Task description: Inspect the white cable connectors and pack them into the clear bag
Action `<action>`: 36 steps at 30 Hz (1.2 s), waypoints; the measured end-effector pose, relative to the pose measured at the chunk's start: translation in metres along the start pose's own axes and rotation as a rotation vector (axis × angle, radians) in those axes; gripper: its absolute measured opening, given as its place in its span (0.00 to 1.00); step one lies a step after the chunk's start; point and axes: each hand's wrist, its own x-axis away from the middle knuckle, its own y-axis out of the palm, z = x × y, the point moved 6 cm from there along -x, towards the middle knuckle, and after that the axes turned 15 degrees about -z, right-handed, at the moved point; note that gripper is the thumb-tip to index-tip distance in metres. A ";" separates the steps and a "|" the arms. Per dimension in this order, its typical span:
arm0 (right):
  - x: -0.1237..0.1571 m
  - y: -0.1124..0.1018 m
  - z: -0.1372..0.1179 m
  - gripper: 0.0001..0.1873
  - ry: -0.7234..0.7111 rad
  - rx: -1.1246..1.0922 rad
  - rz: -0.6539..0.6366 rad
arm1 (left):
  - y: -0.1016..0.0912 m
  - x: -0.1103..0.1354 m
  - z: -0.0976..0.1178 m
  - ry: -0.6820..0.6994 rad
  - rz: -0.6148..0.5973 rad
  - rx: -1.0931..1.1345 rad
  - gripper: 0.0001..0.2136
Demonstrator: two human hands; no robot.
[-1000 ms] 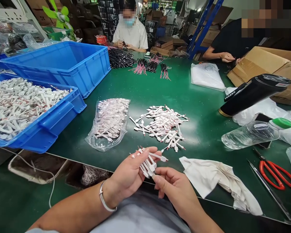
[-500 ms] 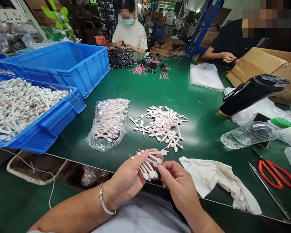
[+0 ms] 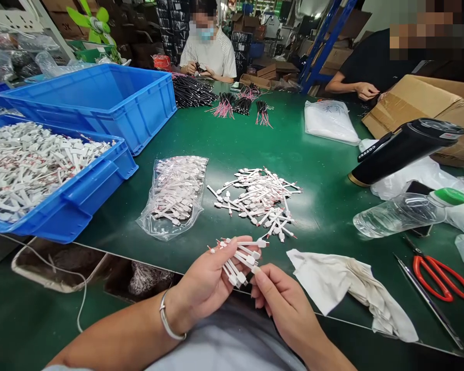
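Note:
My left hand (image 3: 204, 278), with a metal bangle (image 3: 166, 322) at the wrist, holds a fanned bunch of white connector leads (image 3: 235, 256) with short pink wires. My right hand (image 3: 284, 306) is just below and to the right of the bunch. Its curled fingers and thumb pinch the end of one lead. A loose pile of matching leads (image 3: 259, 198) lies on the green mat just beyond my hands. A clear plastic bag of leads (image 3: 174, 198) lies to its left.
Blue crates (image 3: 100, 178) stand at left, one heaped with leads. A white cloth (image 3: 332, 283), red-handled scissors (image 3: 443, 278), tweezers (image 3: 429, 304), a water bottle (image 3: 398, 215) and a black tumbler (image 3: 404, 152) lie at right. Two co-workers (image 3: 208, 51) sit across the table.
My right hand has risen to the bunch and now meets a lead's end. The leads in my left hand have fanned out more widely.

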 end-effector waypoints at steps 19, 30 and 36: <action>0.000 0.007 0.004 0.21 0.050 -0.069 -0.036 | 0.010 -0.002 0.002 0.003 -0.046 0.052 0.12; 0.003 0.014 0.006 0.21 0.065 -0.197 -0.096 | 0.010 -0.001 0.000 -0.018 -0.028 -0.006 0.13; -0.001 0.027 0.008 0.23 0.121 -0.473 -0.245 | 0.012 -0.001 -0.003 -0.020 -0.084 -0.028 0.13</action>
